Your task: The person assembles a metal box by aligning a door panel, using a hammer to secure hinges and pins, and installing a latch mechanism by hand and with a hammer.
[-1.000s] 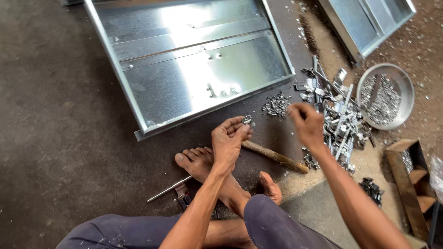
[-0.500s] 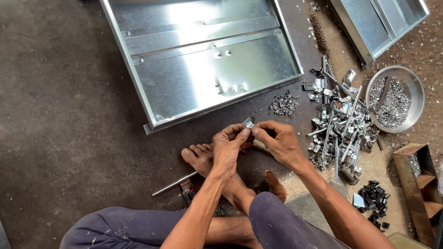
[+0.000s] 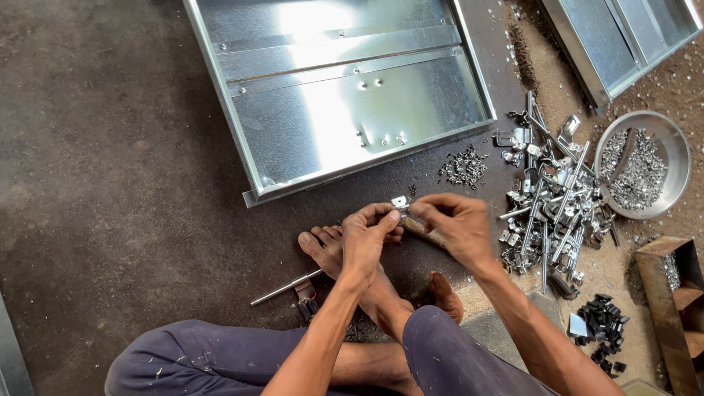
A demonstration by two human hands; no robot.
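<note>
Both hands pinching one small metal bracket (image 3: 400, 202) just below the near edge of the big sheet-metal tray (image 3: 345, 95): left hand (image 3: 367, 238) clenched on its left side, right hand (image 3: 455, 224) gripping its right. Right of the tray, a pile of metal fittings (image 3: 550, 205); beyond it, a round bowl (image 3: 678, 158) of screws. Below the tray, on the floor, a thin rod (image 3: 282, 287).
</note>
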